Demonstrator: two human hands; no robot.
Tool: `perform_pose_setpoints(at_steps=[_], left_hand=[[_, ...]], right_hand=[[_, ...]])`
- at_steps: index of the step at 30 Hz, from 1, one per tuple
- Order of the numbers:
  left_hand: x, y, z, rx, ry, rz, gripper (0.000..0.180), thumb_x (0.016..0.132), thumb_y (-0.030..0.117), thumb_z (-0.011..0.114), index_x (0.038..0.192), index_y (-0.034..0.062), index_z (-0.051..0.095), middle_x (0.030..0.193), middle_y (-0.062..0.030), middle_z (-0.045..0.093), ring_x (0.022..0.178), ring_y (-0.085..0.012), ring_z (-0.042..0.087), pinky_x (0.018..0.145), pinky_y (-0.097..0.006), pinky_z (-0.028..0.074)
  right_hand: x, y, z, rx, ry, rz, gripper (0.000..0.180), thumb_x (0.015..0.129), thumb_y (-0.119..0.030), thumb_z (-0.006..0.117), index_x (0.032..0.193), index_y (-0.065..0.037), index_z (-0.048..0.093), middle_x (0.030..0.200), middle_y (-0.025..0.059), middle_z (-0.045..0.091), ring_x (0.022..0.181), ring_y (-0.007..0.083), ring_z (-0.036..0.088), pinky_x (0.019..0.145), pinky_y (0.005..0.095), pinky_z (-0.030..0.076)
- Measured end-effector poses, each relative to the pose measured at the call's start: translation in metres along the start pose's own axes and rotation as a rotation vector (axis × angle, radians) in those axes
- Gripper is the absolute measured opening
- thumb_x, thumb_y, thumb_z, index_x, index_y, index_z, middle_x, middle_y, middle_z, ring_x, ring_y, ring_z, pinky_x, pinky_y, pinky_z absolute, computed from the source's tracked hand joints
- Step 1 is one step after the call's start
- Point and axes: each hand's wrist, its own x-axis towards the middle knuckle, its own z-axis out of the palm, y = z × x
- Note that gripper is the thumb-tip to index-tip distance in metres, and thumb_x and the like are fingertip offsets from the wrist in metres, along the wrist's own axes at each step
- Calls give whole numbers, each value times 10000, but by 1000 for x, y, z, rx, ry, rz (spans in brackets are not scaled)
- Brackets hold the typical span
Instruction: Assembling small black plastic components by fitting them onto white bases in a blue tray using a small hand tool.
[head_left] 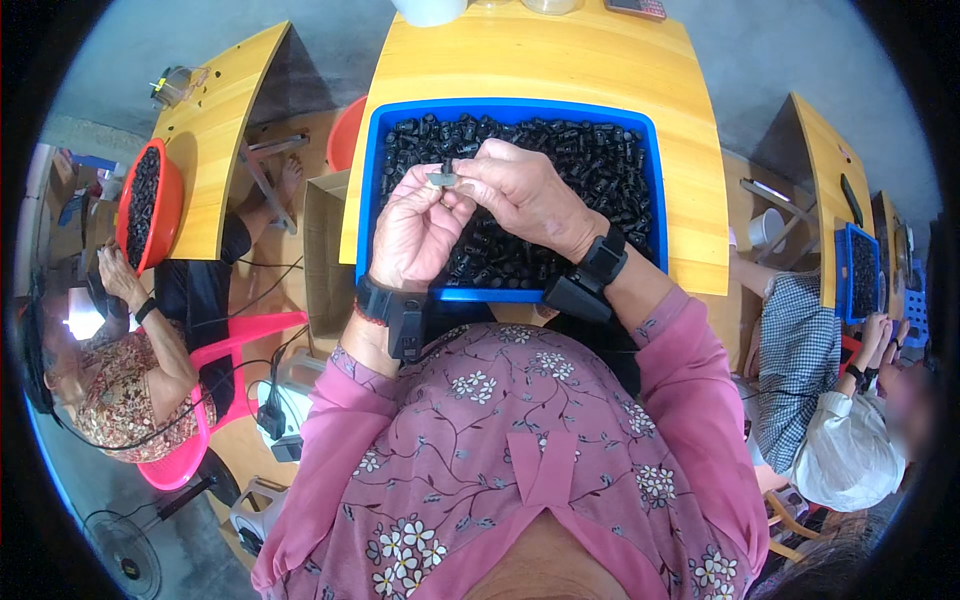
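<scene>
Entry, head view, as I read it from my remote station.

Item one: my left hand (418, 232), raised above the near half of the tray, palm turned up toward the camera, thumb and forefinger pressed onto a small grey part (443, 179). A black wrist strap with a boxy unit (392, 312) sits on that forearm.

Item two: my right hand (520, 190), just beside the left and meeting it at the same small grey part, its fingers (478, 172) closed on the part from the other side. So the part is pinched between both hands, held in the air over the tray, not resting on anything. A second black wrist strap (597, 268) is on this forearm.

Item three: blue tray (372, 190), rectangular, lying on the yellow tabletop (540, 62) directly in front of me, filled across its floor with many small black parts (590, 160). I cannot tell their exact shape.

Item four: pink flowered sleeves and top (500, 440), filling the lower middle of the view.

Item five, to my left: another person seated on a pink plastic chair (225, 345) at a neighbouring yellow tabletop, with a red bowl (165, 215) of black parts near one raised hand. A cardboard box (322, 255) stands between that tabletop and mine.

Item six, to my right: a further person in a checked top (795, 370) at another yellow tabletop carrying a second blue tray (858, 272).
</scene>
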Motion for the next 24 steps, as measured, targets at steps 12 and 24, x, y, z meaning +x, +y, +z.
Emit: perform_pose_setpoints(at_steps=[12, 24], left_hand=[[3, 2, -3, -19, -67, -102, 60, 946, 19, 555, 977, -1, 603, 936, -119, 642, 793, -174, 566, 765, -317, 485], [-14, 8, 9, 0, -142, -57, 342, 926, 17, 588, 1254, -47, 517, 1001, -116, 536, 846, -171, 510, 774, -297, 484]], right_hand=[[-2, 6, -3, 33, 122, 18, 176, 900, -112, 636, 1003, 23, 680, 822, 153, 621, 745, 292, 638, 689, 351, 519], [-4, 34, -12, -75, 117, 281, 249, 812, -173, 721, 980, 10, 700, 827, 183, 662, 727, 286, 640, 686, 372, 507]])
